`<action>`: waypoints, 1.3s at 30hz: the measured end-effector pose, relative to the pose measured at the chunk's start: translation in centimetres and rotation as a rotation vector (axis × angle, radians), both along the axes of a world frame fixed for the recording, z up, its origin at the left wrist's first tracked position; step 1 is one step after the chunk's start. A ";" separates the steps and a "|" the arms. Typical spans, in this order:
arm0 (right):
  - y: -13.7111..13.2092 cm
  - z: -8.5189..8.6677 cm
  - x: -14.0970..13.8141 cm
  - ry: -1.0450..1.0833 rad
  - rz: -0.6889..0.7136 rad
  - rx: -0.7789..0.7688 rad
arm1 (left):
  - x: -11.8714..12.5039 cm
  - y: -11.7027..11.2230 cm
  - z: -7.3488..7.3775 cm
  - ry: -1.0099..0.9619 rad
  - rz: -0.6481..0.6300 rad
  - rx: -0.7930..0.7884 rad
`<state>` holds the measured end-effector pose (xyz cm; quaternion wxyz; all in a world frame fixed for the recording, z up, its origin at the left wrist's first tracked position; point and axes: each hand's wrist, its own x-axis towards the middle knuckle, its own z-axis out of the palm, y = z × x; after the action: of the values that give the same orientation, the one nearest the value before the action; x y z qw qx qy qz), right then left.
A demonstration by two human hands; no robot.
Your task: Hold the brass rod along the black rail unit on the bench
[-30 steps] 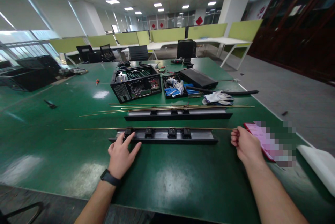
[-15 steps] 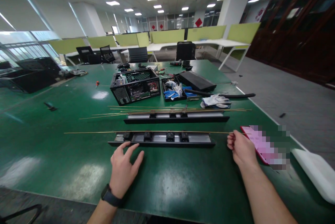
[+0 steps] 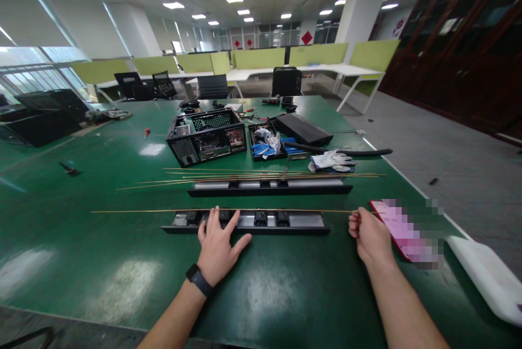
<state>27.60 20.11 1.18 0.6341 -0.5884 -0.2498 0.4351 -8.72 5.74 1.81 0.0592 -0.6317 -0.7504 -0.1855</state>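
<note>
Brass rod (image 3: pixel 163 211) pinched at its end by right hand (image 3: pixel 369 235), left hand (image 3: pixel 218 244) flat on rail (image 3: pixel 302 222)

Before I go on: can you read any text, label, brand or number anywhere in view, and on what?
Nothing is legible.
Red diamond signs on the far windows: too small.
Red-and-white poster on the pillar: blurred.
Thin rod in the right hand: no marking visible.
Pink flat item beside that hand: pixelated.
Open computer case: labels, if any, too small.

brass rod (image 3: pixel 155 211): thin, long, level, left-right just behind rail | rail (image 3: pixel 304 222): black, flat, silver channel, black blocks (image 3: pixel 260 217) inside, lengthwise on table (image 3: pixel 285 294)
</note>
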 end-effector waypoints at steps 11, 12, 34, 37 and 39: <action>0.0 -0.1 0.1 -0.011 -0.001 -0.005 | 0.1 0.5 -0.6 0.016 0.074 0.029; 0.0 0.0 0.1 -0.012 0.000 -0.006 | 0.0 0.5 -0.6 0.014 0.074 0.029; 0.1 -0.3 0.1 -0.014 -0.002 0.007 | 6.0 -2.3 0.8 -0.053 -0.213 0.039; 0.1 -0.3 0.1 -0.016 0.002 0.005 | 5.9 -0.7 0.5 -0.051 -0.269 -0.016; 0.0 -0.2 0.1 -0.014 0.000 0.000 | 5.9 0.4 0.5 -0.040 -0.280 -0.029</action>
<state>27.68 20.13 1.02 0.6324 -0.5915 -0.2544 0.4307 -2.82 6.12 2.28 0.0086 -0.7271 -0.6585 -0.1940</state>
